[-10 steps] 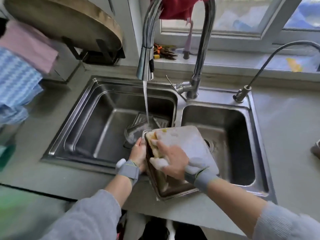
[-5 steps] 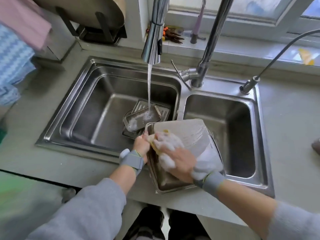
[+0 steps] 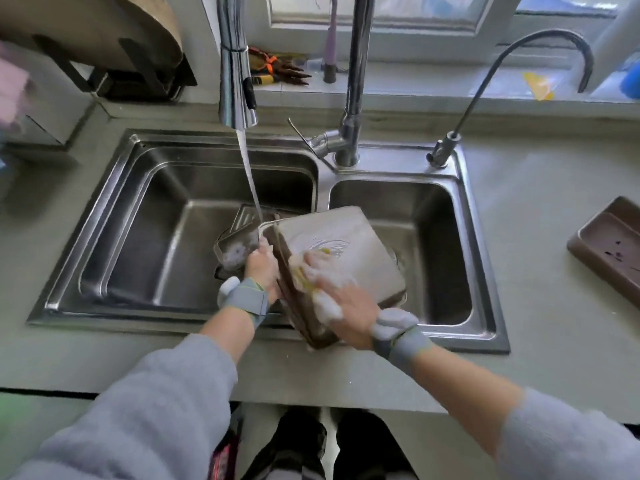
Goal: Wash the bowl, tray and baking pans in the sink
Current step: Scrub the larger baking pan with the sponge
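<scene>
Both hands are working at the front edge of the double sink [image 3: 483, 271], above the divider between its two basins. Left hand [image 3: 260, 263] is gripping the left rim of a square baking pan [image 3: 353, 251], fingers curled over the edge, holding the pan tilted with its pale underside facing up. Right hand [image 3: 341, 299] is lying on that underside, covered in foam, its fingers curled around a yellow sponge [image 3: 304, 277] and pressing it against the metal. Both wrists are wearing grey straps.

Water is running from the pull-down faucet [image 3: 237, 84] in a thin stream [image 3: 250, 174] that is landing just beside the pan's far-left corner, in the left basin. Under it, another baking pan [image 3: 239, 237] is lying on the basin floor, partly foamy, with a further flat piece beneath it that is hard to make out.

Over at the right edge of the desk [image 3: 554, 188], a brown tray [image 3: 609, 247] is sitting well apart from the sink. A smaller curved tap [image 3: 519, 74] is standing at the sink's far-right corner. Pliers [image 3: 280, 69] with orange handles are lying on the windowsill behind the faucet.
</scene>
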Available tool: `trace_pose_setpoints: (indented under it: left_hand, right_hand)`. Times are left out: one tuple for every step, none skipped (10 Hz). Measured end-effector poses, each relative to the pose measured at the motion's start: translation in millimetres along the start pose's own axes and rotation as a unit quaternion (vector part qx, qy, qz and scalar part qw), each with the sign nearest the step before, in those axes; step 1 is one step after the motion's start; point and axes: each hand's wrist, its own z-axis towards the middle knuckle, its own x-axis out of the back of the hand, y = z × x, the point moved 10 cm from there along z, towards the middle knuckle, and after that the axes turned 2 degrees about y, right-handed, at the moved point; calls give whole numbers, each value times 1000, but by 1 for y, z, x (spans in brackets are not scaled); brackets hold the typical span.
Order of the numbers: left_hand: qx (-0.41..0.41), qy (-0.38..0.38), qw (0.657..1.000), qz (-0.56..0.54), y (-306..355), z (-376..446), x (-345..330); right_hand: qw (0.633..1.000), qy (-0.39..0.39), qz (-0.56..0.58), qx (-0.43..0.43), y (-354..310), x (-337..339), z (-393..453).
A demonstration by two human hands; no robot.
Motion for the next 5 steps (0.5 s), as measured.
trace_pose_setpoints:
  left_hand:
    - [-3, 17, 1000, 0, -8, 5, 0]
    - [6, 28, 999, -31, -9, 1, -2]
    - [10, 32, 998, -60, -6, 0, -1]
    - [11, 33, 999, 6, 15, -5, 11]
    - [-3, 41, 999, 6, 37, -4, 43]
  right_hand:
    - [989, 38, -90, -111, 62, 41, 23]
    - [964, 63, -78, -246, 114, 69, 2]
    - [924, 35, -152, -348, 122, 69, -26]
    - [904, -13, -106, -415, 111, 58, -31]
    - [919, -83, -135, -361, 79, 66, -8]
